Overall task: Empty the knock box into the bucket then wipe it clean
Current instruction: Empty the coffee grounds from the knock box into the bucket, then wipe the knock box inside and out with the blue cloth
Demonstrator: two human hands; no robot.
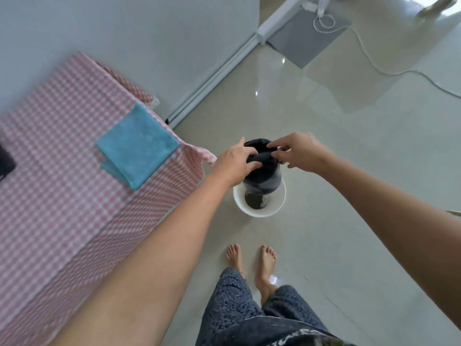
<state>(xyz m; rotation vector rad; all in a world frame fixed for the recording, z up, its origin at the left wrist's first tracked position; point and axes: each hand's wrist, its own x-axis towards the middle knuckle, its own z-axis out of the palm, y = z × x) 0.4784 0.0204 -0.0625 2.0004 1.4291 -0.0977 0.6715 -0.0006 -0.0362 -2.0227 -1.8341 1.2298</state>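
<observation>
The black knock box [262, 171] is held upside down, tilted over the white bucket [277, 208] on the floor. Dark coffee grounds [257, 201] lie in the bucket's bottom under the box's mouth. My left hand [233, 163] grips the box on its left side. My right hand [299, 152] holds the box's upturned base from the right, fingers pinched on its edge. A folded blue cloth [138, 144] lies on the table near its corner, left of my hands.
A table under a pink checked tablecloth [62, 171] fills the left side. My bare feet [252, 258] stand just behind the bucket on the glossy tile floor. A white cable [374, 63] runs across the floor at the far right, near a grey mat [306, 38].
</observation>
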